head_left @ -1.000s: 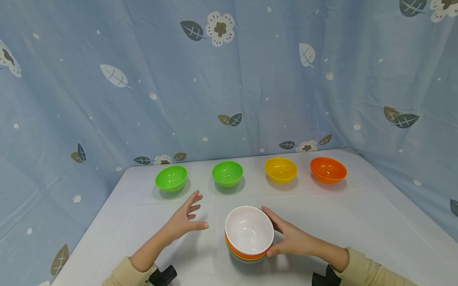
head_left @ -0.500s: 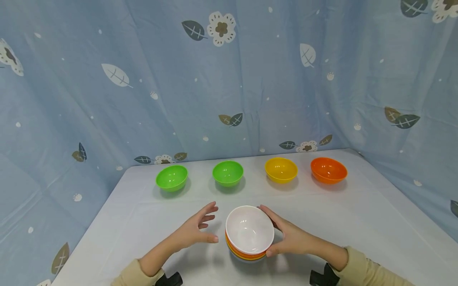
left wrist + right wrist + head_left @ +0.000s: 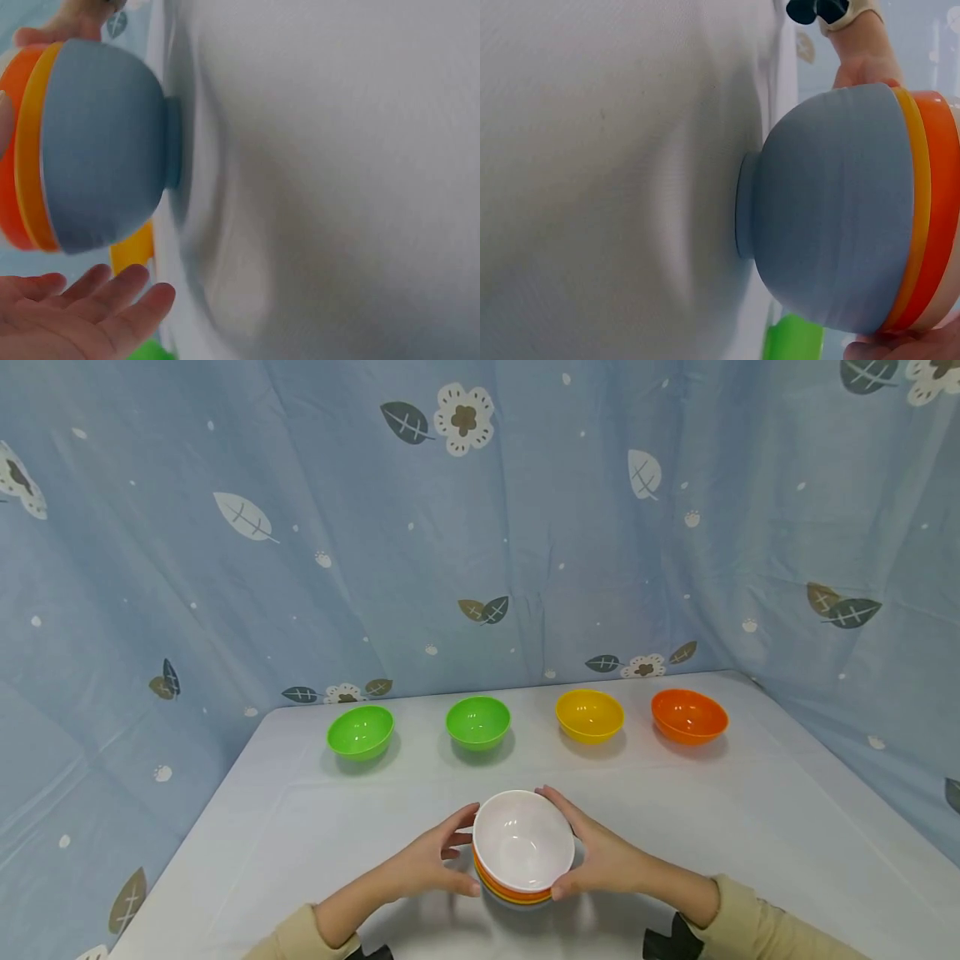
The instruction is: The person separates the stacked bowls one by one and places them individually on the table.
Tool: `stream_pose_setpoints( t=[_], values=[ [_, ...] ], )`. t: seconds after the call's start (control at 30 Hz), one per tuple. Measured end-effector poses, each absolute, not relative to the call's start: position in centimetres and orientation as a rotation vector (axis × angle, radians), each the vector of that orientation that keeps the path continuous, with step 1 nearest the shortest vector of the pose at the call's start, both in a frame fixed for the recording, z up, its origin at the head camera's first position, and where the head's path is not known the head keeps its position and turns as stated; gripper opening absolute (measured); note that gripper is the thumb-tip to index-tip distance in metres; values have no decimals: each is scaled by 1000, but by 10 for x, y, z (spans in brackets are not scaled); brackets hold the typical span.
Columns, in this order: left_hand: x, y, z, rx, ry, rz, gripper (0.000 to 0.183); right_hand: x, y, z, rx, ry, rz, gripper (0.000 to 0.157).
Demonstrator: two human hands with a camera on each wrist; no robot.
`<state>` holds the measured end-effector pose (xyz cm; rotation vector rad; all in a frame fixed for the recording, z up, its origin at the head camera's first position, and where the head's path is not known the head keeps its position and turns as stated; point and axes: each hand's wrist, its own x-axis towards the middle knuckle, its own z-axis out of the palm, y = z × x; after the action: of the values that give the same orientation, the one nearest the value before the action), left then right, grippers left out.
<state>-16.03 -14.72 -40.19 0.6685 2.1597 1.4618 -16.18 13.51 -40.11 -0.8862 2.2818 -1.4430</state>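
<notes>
A stack of nested bowls stands upright before me: a white bowl (image 3: 522, 839) on top, then an orange bowl (image 3: 939, 187), a yellow bowl (image 3: 31, 150) and a grey-blue bowl (image 3: 105, 142) lowest, its foot on the white cloth. My right hand (image 3: 603, 857) holds the stack's right side, thumb at the near rim and fingers around the far side. At the left side is my left hand (image 3: 429, 862), thumb and fingers spread around the stack; in the left wrist view its fingers (image 3: 124, 300) are extended beside the bowls.
Along the table's back, from left to right, sit a green bowl (image 3: 360, 733), a second green bowl (image 3: 477, 724), a yellow bowl (image 3: 589, 717) and an orange bowl (image 3: 688, 717). A patterned blue curtain (image 3: 337, 527) hangs behind the white-covered table (image 3: 780, 810).
My left hand has moved right and slightly toward me, from well left of the stack to its side. The right hand and the bowls have stayed nearly in place.
</notes>
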Motion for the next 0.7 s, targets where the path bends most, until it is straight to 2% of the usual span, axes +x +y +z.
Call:
stream_pose_setpoints(
  t=[0.7],
  values=[
    [-158, -133, -409, 689, 2110, 1556, 95, -160, 132, -400, -858, 2409, -1388, 105]
  ],
)
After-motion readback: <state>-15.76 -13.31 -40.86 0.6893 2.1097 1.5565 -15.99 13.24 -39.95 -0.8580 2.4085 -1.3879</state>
